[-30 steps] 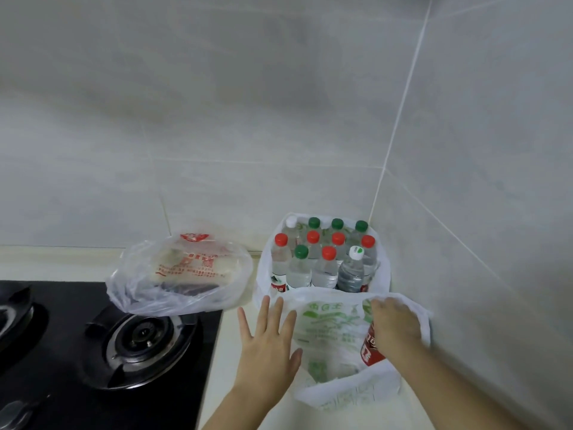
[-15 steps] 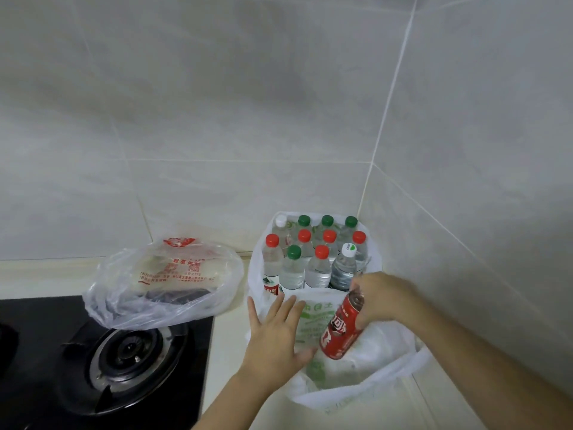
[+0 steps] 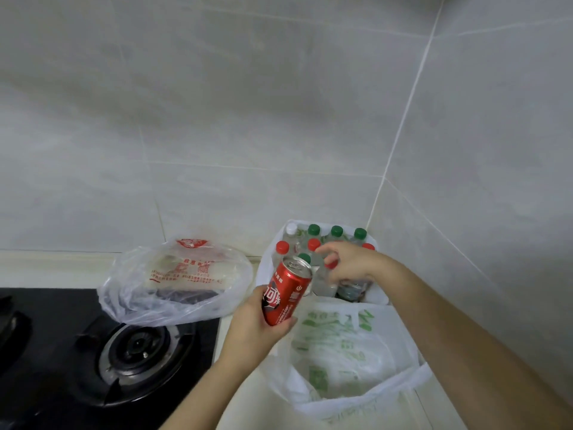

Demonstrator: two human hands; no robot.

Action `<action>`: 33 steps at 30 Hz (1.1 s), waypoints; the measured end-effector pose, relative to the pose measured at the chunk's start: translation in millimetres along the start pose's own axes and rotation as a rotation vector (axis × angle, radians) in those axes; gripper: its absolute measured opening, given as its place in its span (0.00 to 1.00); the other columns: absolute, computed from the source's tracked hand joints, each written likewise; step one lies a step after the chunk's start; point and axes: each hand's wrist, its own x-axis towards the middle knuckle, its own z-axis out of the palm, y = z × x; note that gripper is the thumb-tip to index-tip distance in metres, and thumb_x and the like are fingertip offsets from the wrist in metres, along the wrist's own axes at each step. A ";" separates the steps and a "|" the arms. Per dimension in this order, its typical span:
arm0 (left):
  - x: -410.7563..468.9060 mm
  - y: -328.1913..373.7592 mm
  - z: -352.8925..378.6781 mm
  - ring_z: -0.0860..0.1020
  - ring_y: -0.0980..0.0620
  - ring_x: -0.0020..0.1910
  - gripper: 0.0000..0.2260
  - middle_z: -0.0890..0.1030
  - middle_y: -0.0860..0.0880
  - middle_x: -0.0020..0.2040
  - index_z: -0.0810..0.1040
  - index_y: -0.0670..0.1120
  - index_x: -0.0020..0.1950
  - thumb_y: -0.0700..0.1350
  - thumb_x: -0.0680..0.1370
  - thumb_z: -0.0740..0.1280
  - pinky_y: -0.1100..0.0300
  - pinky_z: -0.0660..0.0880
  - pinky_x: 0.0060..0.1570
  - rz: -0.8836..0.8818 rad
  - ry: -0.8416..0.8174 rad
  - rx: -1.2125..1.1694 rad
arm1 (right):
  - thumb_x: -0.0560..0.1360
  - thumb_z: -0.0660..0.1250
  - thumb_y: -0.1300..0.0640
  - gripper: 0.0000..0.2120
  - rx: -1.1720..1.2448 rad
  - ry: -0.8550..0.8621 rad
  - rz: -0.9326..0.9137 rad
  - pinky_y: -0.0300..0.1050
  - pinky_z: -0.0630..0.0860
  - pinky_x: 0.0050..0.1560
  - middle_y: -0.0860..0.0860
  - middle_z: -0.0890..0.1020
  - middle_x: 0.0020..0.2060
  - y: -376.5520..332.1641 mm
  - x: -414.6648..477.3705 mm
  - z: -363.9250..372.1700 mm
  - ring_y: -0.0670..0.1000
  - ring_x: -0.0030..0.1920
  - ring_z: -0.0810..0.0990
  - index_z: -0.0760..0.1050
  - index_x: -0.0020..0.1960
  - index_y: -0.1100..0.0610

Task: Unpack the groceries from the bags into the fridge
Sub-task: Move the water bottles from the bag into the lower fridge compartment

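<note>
My left hand (image 3: 252, 332) grips a red soda can (image 3: 283, 297) round its lower half and holds it tilted above the counter. A white bag with green print (image 3: 347, 349) stands open to the right of the can. Behind it, a white bag (image 3: 266, 268) in the corner holds several water bottles (image 3: 336, 232) with red, green and white caps. My right hand (image 3: 352, 263) hovers over the front bottles, fingers loosely curled, with nothing seen in its grasp. It hides some of the bottles.
A clear plastic bag with red print (image 3: 173, 280) lies on the back edge of the black gas hob (image 3: 62, 352), partly over a burner (image 3: 136, 352). Grey tiled walls (image 3: 279, 119) meet in a corner behind the bottles.
The can came out of the green-print bag in my right hand and passed to my left hand. My right hand let go and moved back over the bottles.
</note>
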 end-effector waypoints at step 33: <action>-149.4 -5.7 -82.2 0.80 0.61 0.45 0.23 0.81 0.56 0.48 0.76 0.54 0.58 0.49 0.66 0.79 0.71 0.74 0.40 -0.345 0.618 -0.043 | 0.74 0.71 0.48 0.08 0.372 0.502 -0.804 0.45 0.77 0.44 0.41 0.79 0.38 -105.1 -64.8 107.5 0.45 0.40 0.78 0.77 0.48 0.52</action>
